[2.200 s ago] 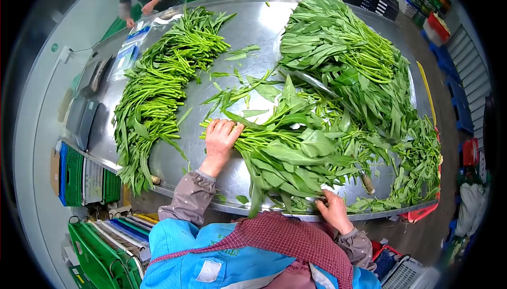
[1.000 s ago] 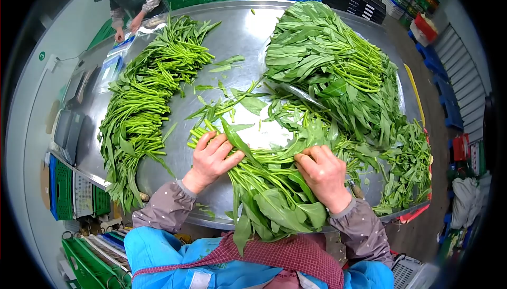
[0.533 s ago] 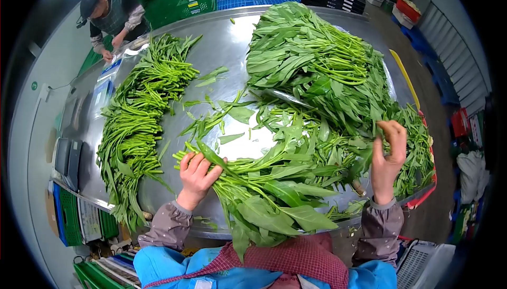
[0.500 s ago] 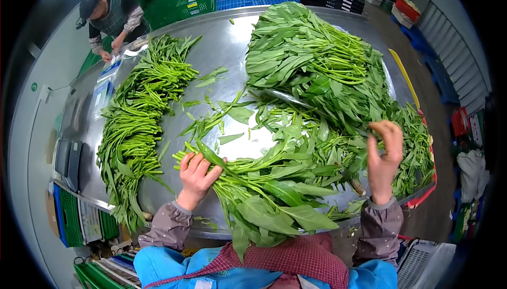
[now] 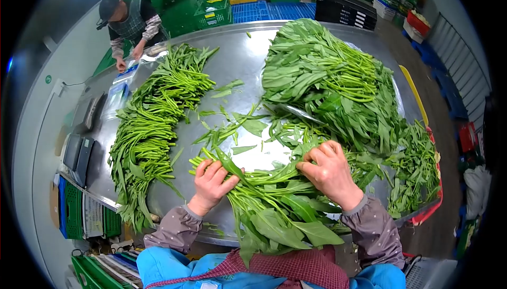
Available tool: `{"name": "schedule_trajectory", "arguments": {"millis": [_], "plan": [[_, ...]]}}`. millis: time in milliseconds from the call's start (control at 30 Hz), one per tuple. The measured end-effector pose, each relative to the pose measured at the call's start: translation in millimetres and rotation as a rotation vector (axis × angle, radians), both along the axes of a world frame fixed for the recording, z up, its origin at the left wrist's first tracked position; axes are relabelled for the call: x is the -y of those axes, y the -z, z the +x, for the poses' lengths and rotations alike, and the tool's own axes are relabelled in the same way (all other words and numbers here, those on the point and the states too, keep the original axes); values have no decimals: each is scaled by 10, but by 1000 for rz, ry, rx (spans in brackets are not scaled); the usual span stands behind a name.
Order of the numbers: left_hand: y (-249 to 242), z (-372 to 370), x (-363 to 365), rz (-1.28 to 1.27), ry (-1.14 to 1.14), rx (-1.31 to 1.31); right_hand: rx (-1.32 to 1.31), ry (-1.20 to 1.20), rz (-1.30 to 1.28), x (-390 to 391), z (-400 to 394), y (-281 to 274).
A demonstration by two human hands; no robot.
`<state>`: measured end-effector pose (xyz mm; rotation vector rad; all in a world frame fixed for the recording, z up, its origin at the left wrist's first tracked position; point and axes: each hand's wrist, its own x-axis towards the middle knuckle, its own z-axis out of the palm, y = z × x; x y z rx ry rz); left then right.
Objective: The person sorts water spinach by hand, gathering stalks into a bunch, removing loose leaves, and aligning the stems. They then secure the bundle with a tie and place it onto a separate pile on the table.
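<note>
My left hand (image 5: 212, 184) is wrapped round the stem end of a bunch of water spinach (image 5: 269, 204), whose leaves fan out to the right and toward my apron. Over the upper right of this bunch, my right hand (image 5: 330, 173) is closed, thumb and fingers pinched at its greens; the exact piece between the fingertips is partly hidden. A large heap of water spinach (image 5: 327, 67) lies beyond my right hand. Along the left runs a long row of water spinach (image 5: 158, 125), cut stems facing right.
Loose leaves and stem bits (image 5: 235, 125) are scattered over the metal table (image 5: 237, 46). Trimmed greens (image 5: 414, 167) pile up at the right edge beside a red rim. A co-worker (image 5: 129, 30) handles plastic bags at the far left. Dark devices (image 5: 78, 152) stand at the left edge.
My right hand has come left and down from the right-hand greens to the bunch, its fingers closing. My left hand still grips the stems. The whole view has shifted slightly.
</note>
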<state>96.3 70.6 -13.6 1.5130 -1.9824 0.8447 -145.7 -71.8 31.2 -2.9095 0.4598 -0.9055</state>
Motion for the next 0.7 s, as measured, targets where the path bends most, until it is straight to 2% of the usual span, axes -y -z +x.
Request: {"name": "schedule_trajectory", "arguments": {"millis": [433, 633, 700], "plan": [[-26, -12, 1, 50, -13, 21, 24, 28, 27, -39, -15, -9], [-34, -105, 76, 20, 31, -22, 343, 332, 73, -88, -98, 10], [11, -59, 75, 29, 29, -35, 511, 453, 302, 5, -278, -72]]}}
